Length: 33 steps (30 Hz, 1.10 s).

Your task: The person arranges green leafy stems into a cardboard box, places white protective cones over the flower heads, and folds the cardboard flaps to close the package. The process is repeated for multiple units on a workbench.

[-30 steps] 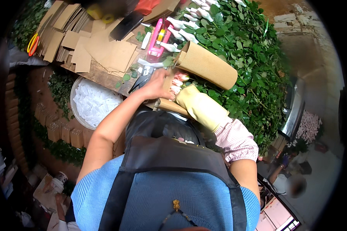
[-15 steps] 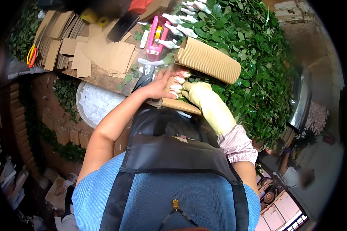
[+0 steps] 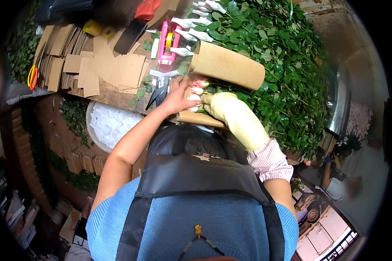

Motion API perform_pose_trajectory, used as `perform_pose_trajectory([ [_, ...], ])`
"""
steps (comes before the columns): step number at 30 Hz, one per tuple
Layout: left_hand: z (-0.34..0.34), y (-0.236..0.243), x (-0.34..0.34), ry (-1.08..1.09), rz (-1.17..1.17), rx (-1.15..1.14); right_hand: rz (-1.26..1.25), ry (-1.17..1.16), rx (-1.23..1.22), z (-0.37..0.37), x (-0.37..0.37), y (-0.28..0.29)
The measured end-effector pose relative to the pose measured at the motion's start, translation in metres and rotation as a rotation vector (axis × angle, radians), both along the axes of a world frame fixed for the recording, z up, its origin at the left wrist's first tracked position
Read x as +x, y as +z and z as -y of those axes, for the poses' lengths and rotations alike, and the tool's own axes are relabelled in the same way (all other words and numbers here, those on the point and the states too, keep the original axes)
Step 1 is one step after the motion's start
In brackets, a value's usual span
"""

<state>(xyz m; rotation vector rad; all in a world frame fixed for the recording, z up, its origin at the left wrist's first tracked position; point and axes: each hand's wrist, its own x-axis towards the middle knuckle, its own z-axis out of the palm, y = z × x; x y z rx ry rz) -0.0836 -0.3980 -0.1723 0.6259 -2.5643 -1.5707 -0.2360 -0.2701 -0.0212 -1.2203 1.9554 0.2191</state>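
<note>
Pale pink and white roses (image 3: 196, 91) lie in a short row with their heads toward the left. My bare left hand (image 3: 178, 96) rests against the heads from the left, thumb and fingers spread around them. On the other side my right hand (image 3: 222, 105), in a pale yellow glove, curls its fingers around the rose stems just below the heads; the stems are mostly hidden. A corrugated cardboard sheet (image 3: 228, 66) curves up beyond the roses. Its near edge (image 3: 200, 118) shows in front of them, close to my black apron (image 3: 200, 178).
A pink tape dispenser (image 3: 166, 47), black-handled scissors (image 3: 160, 93) and cardboard pieces (image 3: 113, 69) lie on the wooden table. White-netted buds (image 3: 189, 28) and piled green foliage (image 3: 287, 82) spread to the right. Below the table edge stands a tub of white pieces (image 3: 111, 124).
The whole view has shifted slightly, so the table things sit a little further left. Both hands stay at the roses with nearly the same hold.
</note>
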Motion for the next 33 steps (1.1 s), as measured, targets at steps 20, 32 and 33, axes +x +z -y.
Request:
perform_pose_trajectory([
  [20, -0.005, -0.022, -0.004, 0.174, 0.004, 0.199, -0.07, -0.002, 0.022, -0.007, 0.0, -0.016],
  [32, -0.006, -0.019, -0.004, 0.165, 0.014, 0.13, -0.178, -0.152, -0.158, 0.013, -0.025, -0.042],
  [33, -0.006, -0.023, -0.001, 0.17, 0.001, 0.122, -0.034, -0.263, -0.123, 0.013, -0.024, -0.036],
])
